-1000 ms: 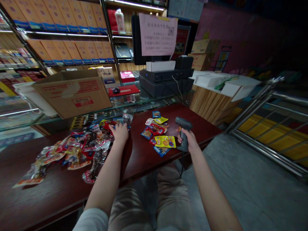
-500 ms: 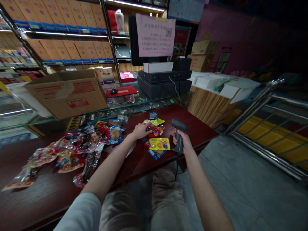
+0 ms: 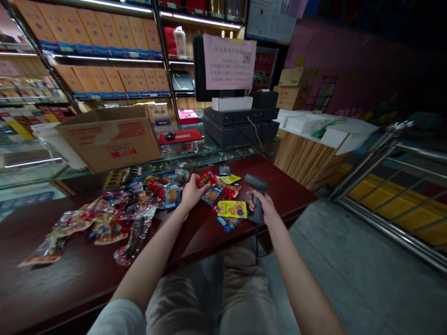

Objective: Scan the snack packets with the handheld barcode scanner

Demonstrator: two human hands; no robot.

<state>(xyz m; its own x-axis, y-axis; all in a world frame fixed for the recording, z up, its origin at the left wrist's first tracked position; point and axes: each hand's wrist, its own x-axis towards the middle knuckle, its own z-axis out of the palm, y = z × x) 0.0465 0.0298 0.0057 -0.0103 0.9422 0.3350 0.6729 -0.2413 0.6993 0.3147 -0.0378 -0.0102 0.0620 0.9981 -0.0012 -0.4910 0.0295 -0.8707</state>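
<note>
Left hand (image 3: 190, 193), just left of frame centre, closed on a small red snack packet (image 3: 204, 180), lifted a little clear of the tabletop (image 3: 216, 230) and tilted toward the scanner, probably so its printed face meets the beam. Right hand (image 3: 266, 210), right of centre, wrapped around the handle of a grey barcode scanner (image 3: 256, 190), head aimed left at the packet; cord dropping below the tabletop edge toward the lap. Both grips narrow and full: one pinching the packet, the other clenched on the scanner.

Below and between the hands, a small cluster of packets (image 3: 228, 204) in yellow, blue and red, kept apart from the larger heap of clear-wrapped snacks (image 3: 115, 214) spread toward the left of the frame, seemingly as two separate sorts. Print on the wrappers too small and dim to read.

At upper centre, a pink paper notice (image 3: 228, 63) taped to the back of a monitor, with lines of Chinese characters and a QR code, not legible from here. At left, a cardboard carton (image 3: 108, 137) with red printed labels, resting on the glass counter, text likewise blurred.
</note>
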